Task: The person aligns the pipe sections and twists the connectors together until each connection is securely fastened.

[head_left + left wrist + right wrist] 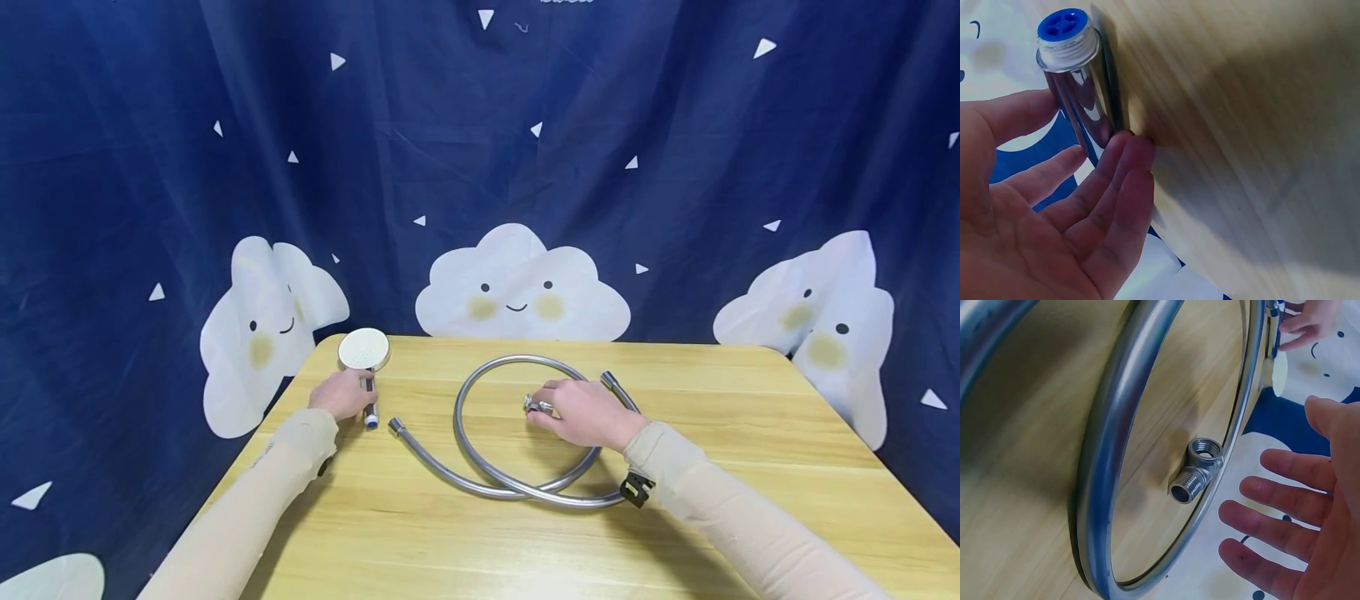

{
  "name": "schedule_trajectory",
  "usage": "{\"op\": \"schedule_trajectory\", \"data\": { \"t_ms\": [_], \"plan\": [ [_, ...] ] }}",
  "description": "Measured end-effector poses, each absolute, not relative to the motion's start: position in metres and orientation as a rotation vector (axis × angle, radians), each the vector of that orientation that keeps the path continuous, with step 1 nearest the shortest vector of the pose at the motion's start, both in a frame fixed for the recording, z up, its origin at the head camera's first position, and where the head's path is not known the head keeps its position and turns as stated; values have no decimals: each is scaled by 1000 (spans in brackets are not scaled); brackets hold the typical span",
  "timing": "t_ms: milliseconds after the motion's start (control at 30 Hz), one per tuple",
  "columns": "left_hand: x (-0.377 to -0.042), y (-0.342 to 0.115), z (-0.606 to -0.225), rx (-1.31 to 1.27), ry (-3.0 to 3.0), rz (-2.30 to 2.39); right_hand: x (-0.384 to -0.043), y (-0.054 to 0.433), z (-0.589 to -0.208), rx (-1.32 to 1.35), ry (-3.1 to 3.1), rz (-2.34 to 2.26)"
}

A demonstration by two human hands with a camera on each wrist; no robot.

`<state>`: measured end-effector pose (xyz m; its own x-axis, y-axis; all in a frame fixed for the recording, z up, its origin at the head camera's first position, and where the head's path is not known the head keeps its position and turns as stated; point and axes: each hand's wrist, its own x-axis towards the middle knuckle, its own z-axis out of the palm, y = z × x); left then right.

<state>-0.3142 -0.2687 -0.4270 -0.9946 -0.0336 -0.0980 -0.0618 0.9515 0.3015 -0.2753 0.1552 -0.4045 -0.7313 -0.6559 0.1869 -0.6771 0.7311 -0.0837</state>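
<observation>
Left hand (345, 393) grips a shower head (365, 348); right hand (581, 412) hangs spread-fingered by a metal connector (1196, 476)

The shower head lies near the far left corner of the desk (420, 550), its round white face up and its handle (1082, 103) pointing toward the near edge. The left thumb and fingertips bend around that handle, probably because it is the slim part that fits a hand. The threaded end below the grip, with a blue insert (1063, 26) in it, stays uncovered, so this hold seems to leave the thread free.

Toward the middle of the far edge, the connector rests inside the loop of a silver hose (458, 417). It shows 1 outer thread and 1 opening threaded inside. The right hand's fingers (1275, 531) are nearly straight and apart, reaching around the connector from the right edge's side; the right wrist view shows a gap, so they appear not to touch it.

The hose crosses over itself on the near-edge side of its loop, probably coiled so that its full length fits on the desk. Its 2 ends lie apart: the left end (397, 426) beside the shower head's handle, the right end (608, 379) just beyond the right hand, toward the far edge. Both ends look easy to reach from where the hands are.
</observation>
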Motion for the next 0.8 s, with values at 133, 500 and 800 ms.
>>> {"op": "schedule_trajectory", "data": {
  "t_ms": [133,500,800],
  "plan": [
    [-313,-268,-426,-82,3002,471,-276,156,-407,1085,-2786,217],
    [-317,-264,-429,-59,2990,426,-274,155,-408,1100,-2779,223],
    [-318,-261,-425,-60,2957,482,-274,152,-408,1130,-2748,244]
  ]
}}
